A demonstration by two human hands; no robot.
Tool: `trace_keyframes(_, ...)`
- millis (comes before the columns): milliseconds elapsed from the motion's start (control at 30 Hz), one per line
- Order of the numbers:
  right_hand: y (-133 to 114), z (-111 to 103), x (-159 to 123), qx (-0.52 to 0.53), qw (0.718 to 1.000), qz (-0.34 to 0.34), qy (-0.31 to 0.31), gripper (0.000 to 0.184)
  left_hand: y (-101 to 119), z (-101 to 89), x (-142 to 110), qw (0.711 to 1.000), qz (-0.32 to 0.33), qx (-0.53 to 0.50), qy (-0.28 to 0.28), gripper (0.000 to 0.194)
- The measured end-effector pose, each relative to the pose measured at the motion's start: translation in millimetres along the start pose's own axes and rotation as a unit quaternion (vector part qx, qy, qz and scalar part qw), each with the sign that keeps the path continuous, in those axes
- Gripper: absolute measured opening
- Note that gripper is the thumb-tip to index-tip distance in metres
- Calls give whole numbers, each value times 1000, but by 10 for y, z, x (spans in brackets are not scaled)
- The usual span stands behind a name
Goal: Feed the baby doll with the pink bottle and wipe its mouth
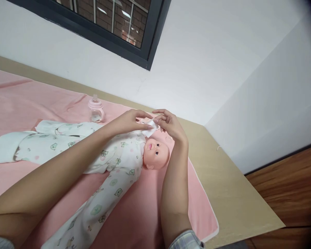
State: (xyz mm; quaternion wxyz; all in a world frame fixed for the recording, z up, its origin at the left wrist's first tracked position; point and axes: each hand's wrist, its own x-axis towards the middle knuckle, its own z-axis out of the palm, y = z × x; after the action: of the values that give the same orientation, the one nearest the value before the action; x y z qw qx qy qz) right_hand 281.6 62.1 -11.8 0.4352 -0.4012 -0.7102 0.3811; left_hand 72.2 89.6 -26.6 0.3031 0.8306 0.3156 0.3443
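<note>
A baby doll (pixel 155 154) in a white printed sleepsuit (pixel 114 162) lies on its back on a pink blanket (pixel 20 103), head toward the right. My left hand (pixel 131 121) and my right hand (pixel 171 125) meet just above the doll's head. Between their pinched fingertips they hold a small white cloth or pad (pixel 149 128), a little above the doll's face. Both forearms reach in from the bottom of the view, crossing over the doll's body.
A pink baby bottle (pixel 95 109) stands on the blanket near the wall. The blanket covers a tan mat (pixel 228 193) that ends at a wooden floor (pixel 295 193) on the right. White walls and a dark-framed window (pixel 145 52) lie behind.
</note>
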Motion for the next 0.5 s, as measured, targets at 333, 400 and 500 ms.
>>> trace_keyframes(333,-39,84,20,10,999,-22,48,40,15,26,-20,989,21,-145,11,46)
trace_keyframes(400,-32,75,18,11,998,-20,54,38,3,27,-9,988,11,-148,30,36)
trace_keyframes(500,-34,63,12,14,998,-15,57,36,-24,36,9,988,-5,-142,56,31)
